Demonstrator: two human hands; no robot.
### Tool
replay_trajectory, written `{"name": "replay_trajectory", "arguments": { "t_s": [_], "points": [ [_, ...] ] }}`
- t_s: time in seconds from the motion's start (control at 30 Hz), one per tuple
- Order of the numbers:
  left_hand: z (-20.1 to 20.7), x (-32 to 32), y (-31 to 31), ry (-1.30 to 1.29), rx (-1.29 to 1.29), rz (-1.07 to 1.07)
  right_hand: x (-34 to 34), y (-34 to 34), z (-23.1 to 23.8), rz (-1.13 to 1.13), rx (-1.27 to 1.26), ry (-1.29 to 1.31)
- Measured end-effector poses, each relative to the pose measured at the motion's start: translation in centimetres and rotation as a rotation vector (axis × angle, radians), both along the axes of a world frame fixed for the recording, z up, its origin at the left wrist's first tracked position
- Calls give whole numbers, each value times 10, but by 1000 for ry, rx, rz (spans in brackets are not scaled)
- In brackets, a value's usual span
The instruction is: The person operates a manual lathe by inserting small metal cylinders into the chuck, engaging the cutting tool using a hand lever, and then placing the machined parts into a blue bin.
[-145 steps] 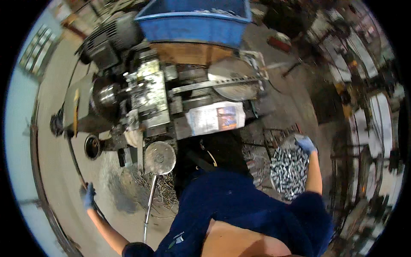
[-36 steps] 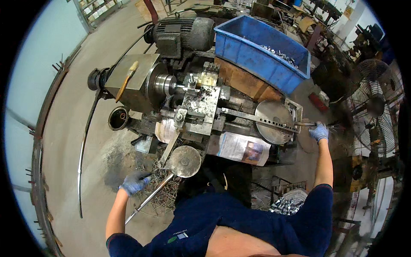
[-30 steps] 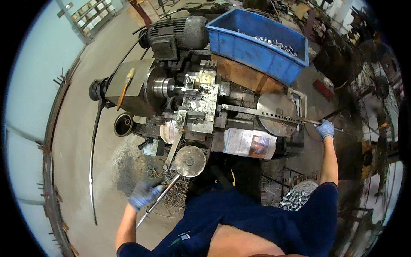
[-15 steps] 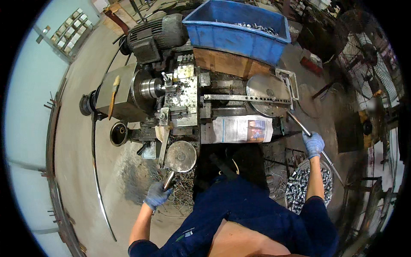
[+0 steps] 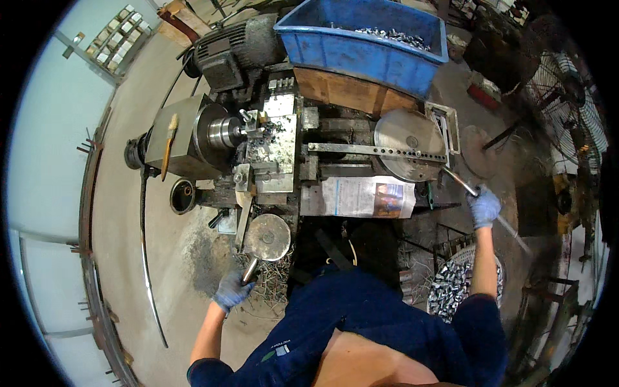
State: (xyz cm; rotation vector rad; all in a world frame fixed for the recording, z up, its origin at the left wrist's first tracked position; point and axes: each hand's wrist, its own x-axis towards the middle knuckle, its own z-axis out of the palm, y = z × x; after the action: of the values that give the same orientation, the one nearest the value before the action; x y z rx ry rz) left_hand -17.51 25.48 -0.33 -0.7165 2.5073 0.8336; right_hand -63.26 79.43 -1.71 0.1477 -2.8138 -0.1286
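My left hand [image 5: 233, 291], in a blue-grey glove, is wrapped round a metal lever handle [image 5: 250, 271] beside a round metal disc [image 5: 269, 237] at the near side of a small lathe. On the right, my gloved right hand [image 5: 485, 208] grips a long metal lever [image 5: 459, 179] that slants down past a large round plate [image 5: 410, 138]. A flat bar with a row of holes [image 5: 361, 149] runs from the plate to the chip-strewn tool slide [image 5: 278, 147]. Left of the slide sits the shiny spindle chuck [image 5: 224, 132]; whether it holds a workpiece is too small to tell.
A blue bin [image 5: 361, 61] with small metal parts stands behind on a wooden support [image 5: 354, 90]. A basket of metal pieces [image 5: 454, 287] is under my right forearm. A brush [image 5: 169, 147] rests on the headstock, near a motor [image 5: 235, 51]. A fan [image 5: 567, 97] stands right.
The view has shifted slightly. My right hand sits a little farther right and higher in the picture, still on its lever. My left hand keeps its grip, with only a slight shift.
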Motion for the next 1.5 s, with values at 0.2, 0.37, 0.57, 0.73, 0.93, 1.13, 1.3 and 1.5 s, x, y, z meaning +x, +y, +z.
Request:
{"name": "replay_trajectory", "arguments": {
  "t_s": [0.2, 0.37, 0.57, 0.73, 0.93, 1.13, 1.3, 1.5],
  "points": [
    [36, -33, 14, 40, 37, -85, -128, -44, 25, -130, 12, 41],
    [9, -16, -33, 120, 519, 53, -129, -88, -1, 65, 156, 1],
    [-43, -41, -159, 106, -137, 304, -25, -74, -5, 277, -49, 48],
    [-89, -65, -209, 44, -563, 61, 34, -60, -13, 160, -179, -75],
    [-171, -91, -171, 24, -508, 669, 62, -66, -16, 134, -377, -141],
    [-124, -86, -194, -121, -482, 149, 58, -93, 40, 285, -465, -88],
    [-109, -85, -189, -201, -471, 175, 30, -186, 127, 518, -741, -93],
    [-32, -5, -254, 383, -445, 344, 55, -382, 187, 1257, -580, 14]
  ]
}}
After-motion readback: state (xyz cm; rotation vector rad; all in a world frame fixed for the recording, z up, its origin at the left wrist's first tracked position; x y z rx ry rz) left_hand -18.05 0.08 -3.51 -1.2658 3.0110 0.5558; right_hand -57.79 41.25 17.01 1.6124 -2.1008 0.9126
